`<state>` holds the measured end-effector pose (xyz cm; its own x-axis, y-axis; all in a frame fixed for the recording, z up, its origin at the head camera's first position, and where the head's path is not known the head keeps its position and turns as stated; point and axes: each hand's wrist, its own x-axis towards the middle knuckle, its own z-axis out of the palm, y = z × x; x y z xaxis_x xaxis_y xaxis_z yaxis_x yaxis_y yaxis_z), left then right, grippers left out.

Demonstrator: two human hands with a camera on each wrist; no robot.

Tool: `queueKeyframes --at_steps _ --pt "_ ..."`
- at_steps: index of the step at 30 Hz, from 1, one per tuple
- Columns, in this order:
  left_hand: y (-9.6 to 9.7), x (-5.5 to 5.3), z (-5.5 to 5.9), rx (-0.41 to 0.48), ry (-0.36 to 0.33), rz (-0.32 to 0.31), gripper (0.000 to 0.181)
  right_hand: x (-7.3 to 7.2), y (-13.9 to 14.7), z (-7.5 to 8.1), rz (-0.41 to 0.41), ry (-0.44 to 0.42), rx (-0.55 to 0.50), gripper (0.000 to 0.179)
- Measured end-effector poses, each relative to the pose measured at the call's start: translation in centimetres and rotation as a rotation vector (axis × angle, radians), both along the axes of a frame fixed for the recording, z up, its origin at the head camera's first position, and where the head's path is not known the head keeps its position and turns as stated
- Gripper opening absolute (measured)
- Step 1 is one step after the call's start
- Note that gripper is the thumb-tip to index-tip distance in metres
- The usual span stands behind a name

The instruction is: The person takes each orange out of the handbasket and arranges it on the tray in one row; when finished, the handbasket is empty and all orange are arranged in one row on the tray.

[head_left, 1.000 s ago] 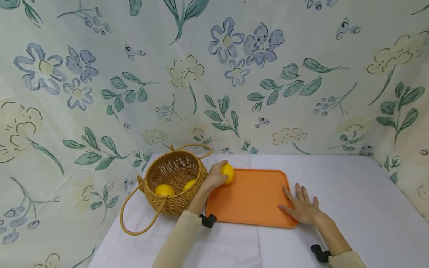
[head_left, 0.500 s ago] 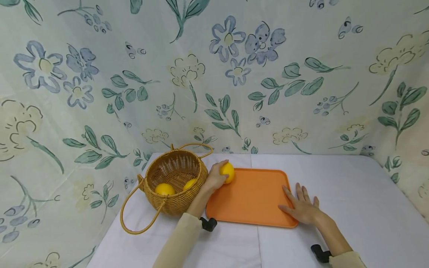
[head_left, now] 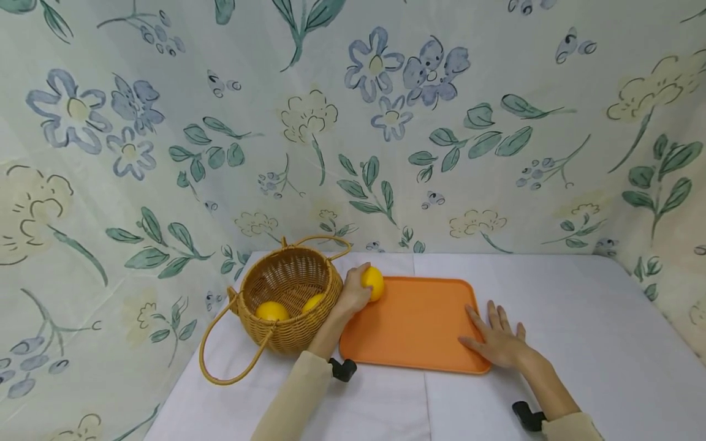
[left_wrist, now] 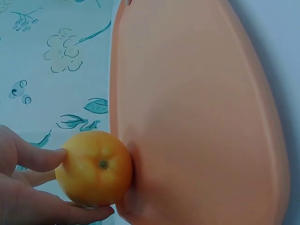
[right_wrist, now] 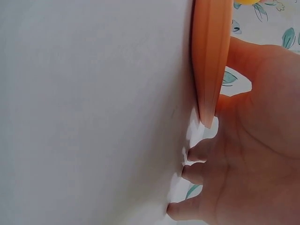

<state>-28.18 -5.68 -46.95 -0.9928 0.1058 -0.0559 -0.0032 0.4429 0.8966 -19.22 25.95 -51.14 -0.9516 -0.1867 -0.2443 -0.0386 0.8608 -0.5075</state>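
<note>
At the far left corner of an orange tray [head_left: 413,324], my left hand [head_left: 355,291] holds a yellow-orange fruit that looks like an orange [head_left: 373,283]. The left wrist view shows fingers and thumb round one side of the orange [left_wrist: 96,168], its stem end facing the camera, close against the tray [left_wrist: 197,112]. My right hand [head_left: 499,343] lies spread at the tray's right rim. Its thumb and index finger reach over the rim, and the other fingers extend onto the white cloth. In the right wrist view the palm [right_wrist: 262,136] shows beside the tray's edge [right_wrist: 211,56].
A wicker basket [head_left: 289,334] with two hinged-out handles stands left of the tray, right beside my left forearm. Inside lie two more yellow fruits, one at the front left [head_left: 271,311], the other partly hidden by the rim. Floral fabric [head_left: 419,184] hangs behind the white-covered table [head_left: 579,306].
My left hand and the orange have shifted very slightly left. My right hand, the tray and the basket stay where they were.
</note>
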Motion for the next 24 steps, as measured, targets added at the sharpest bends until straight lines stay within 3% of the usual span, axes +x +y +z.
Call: queueKeyframes --at_steps 13,24 --pt "0.06 0.02 -0.13 -0.017 -0.007 0.026 0.060 -0.01 -0.08 0.03 0.001 0.001 0.015 0.091" --pt "0.09 0.12 0.47 -0.072 0.049 0.036 0.059 -0.14 0.00 -0.03 0.000 -0.005 0.026 0.092"
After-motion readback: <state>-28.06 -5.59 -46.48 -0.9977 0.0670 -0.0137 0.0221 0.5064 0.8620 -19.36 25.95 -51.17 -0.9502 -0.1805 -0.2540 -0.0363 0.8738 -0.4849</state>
